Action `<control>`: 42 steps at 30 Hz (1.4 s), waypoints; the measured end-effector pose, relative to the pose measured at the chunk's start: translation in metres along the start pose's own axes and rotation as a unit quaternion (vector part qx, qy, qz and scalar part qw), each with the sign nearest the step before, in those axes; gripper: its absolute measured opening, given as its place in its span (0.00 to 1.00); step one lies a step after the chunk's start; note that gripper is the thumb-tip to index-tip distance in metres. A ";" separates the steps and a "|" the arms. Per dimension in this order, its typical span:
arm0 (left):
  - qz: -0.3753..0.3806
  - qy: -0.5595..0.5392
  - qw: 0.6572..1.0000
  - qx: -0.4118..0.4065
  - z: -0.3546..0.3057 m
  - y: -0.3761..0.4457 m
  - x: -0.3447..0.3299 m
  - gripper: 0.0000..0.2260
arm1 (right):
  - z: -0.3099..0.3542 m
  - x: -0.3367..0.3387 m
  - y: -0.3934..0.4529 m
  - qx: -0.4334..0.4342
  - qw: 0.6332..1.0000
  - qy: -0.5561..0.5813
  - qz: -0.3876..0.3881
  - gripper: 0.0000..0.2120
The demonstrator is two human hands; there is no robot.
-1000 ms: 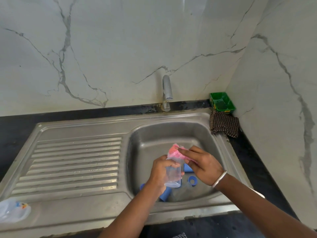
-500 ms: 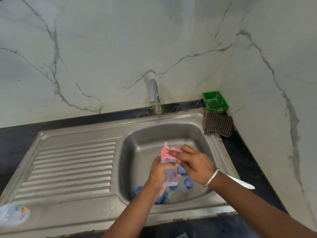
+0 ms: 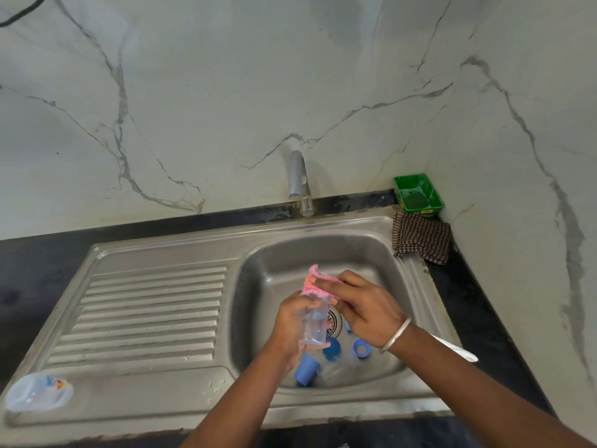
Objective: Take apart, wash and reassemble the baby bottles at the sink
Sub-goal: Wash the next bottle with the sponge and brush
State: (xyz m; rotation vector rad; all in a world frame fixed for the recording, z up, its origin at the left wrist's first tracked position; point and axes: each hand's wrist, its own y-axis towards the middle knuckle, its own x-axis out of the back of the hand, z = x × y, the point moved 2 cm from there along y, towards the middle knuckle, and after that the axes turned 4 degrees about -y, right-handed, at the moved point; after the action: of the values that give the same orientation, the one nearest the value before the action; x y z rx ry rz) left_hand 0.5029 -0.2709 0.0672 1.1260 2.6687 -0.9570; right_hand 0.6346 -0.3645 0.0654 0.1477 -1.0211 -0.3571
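Note:
Over the steel sink basin (image 3: 371,253), my left hand (image 3: 290,321) grips a clear baby bottle body (image 3: 314,328), held upright. My right hand (image 3: 365,305) pinches a pink scrub cloth (image 3: 311,281) against the bottle's mouth. Below the hands, on the basin floor, lie several blue bottle parts: a cap (image 3: 305,373), a ring (image 3: 362,348) and a collar (image 3: 332,349). Part of the drain (image 3: 334,321) shows behind the bottle.
A tap (image 3: 298,182) stands at the back of the sink. A checked cloth (image 3: 421,237) and a green tray (image 3: 418,195) sit at the back right corner. A clear lid with a cartoon print (image 3: 38,392) lies on the drainboard's front left. A white handle (image 3: 458,350) rests on the right rim.
Both hands stay together over the basin, the pink cloth still at the bottle's mouth. The view has shifted slightly, so the sink sits a little differently in frame.

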 end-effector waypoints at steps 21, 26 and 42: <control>0.008 -0.051 0.999 0.013 -0.004 0.005 0.010 0.13 | -0.010 -0.002 0.015 0.012 1.000 -0.014 0.008 0.30; -0.003 -0.047 0.998 -0.052 -0.009 0.003 -0.001 0.20 | -0.004 0.001 0.020 0.020 1.000 -0.001 0.001 0.31; -0.012 -0.098 0.995 0.026 -0.012 -0.001 0.005 0.23 | -0.011 0.011 0.010 -0.009 0.995 0.082 -0.056 0.22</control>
State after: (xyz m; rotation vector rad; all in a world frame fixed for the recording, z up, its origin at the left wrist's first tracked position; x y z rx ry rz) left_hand 0.5005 -0.2615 0.0763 0.9552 2.5196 -1.0867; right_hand 0.6517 -0.3592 0.0713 0.2142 -0.8499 -0.4489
